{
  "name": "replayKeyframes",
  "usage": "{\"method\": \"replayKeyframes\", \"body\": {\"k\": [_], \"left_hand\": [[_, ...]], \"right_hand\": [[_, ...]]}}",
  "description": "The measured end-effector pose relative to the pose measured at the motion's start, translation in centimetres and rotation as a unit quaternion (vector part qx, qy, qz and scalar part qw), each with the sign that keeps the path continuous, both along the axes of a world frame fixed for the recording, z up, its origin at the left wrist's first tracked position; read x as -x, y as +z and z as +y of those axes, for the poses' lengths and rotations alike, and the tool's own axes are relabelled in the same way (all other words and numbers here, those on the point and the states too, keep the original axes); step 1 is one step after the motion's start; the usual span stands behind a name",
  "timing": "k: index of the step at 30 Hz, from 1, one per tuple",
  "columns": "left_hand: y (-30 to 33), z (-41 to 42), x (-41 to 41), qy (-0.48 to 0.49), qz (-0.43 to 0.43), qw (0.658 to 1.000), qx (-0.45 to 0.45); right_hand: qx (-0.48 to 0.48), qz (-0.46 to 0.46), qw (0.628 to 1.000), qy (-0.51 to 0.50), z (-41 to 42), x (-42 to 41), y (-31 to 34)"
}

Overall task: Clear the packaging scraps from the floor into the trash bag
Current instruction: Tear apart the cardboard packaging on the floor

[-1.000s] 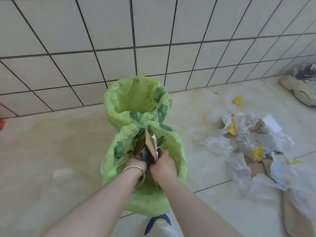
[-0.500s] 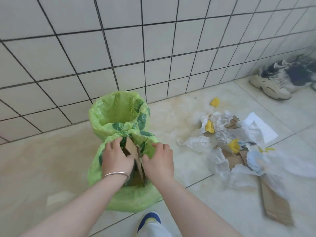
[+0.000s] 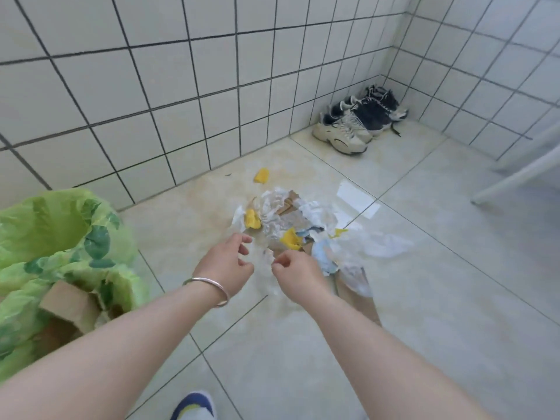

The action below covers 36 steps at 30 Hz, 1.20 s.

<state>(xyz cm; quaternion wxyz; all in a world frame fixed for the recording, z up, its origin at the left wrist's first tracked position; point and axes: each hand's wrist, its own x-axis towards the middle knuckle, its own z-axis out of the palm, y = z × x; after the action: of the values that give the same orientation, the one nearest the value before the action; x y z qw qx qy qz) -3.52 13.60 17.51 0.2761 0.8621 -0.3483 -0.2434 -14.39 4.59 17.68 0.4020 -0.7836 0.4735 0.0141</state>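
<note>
Fingers loosely curled, holding nothing, both left hand (image 3: 225, 263) & right hand (image 3: 295, 269) over scrap pile (image 3: 291, 225) mid-floor; cardboard (image 3: 71, 304) already in trash bag (image 3: 45, 237), most scraps left.

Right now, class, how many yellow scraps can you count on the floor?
4: one alone near the wall, one at the pile's left edge, one at the pile's middle, and a thin one at its right. Others may be hidden under the paper.
</note>
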Motion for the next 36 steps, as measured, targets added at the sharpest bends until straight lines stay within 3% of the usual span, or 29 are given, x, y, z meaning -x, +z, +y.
{"method": "replayKeyframes", "body": {"k": [6, 13, 17, 21, 26, 33, 36], "left_hand": [[-5.5, -8.4, 2.3, -0.049, 0.054, 0.996, -0.055], [-13.7, -13.3, 1.5, 0.014, 0.092, 0.992, -0.083], [-17.9, -15.7, 0.8, 0.013, 0.063, 0.995, -0.073], [-21.3, -18.8, 0.8, -0.043, 0.071, 0.992, -0.094], [-23.9, -21.9, 0.8, -0.089, 0.051, 0.989, -0.107], [-25.6, -23.3, -1.5, -0.042, -0.031, 0.990, -0.131], [-25.8, -23.3, -2.4, -0.006, -0.041, 0.981, -0.190]], "right_hand": [[-0.028, 0.074, 0.996, -0.036, -9.1, 3.2, -4.8], [-0.019, 0.103, 0.994, -0.033, -14.2, 2.8, -12.9], [0.013, 0.109, 0.992, 0.059, -15.7, 1.7, -16.6], [0.020, 0.081, 0.993, 0.086, -17.8, 0.4, -19.7], [0.026, 0.116, 0.991, 0.055, -20.7, -0.6, -22.7], [0.109, 0.198, 0.974, -0.005, -24.3, -0.4, -25.7], [0.137, 0.236, 0.962, -0.004, -25.0, -0.4, -26.0]]}}
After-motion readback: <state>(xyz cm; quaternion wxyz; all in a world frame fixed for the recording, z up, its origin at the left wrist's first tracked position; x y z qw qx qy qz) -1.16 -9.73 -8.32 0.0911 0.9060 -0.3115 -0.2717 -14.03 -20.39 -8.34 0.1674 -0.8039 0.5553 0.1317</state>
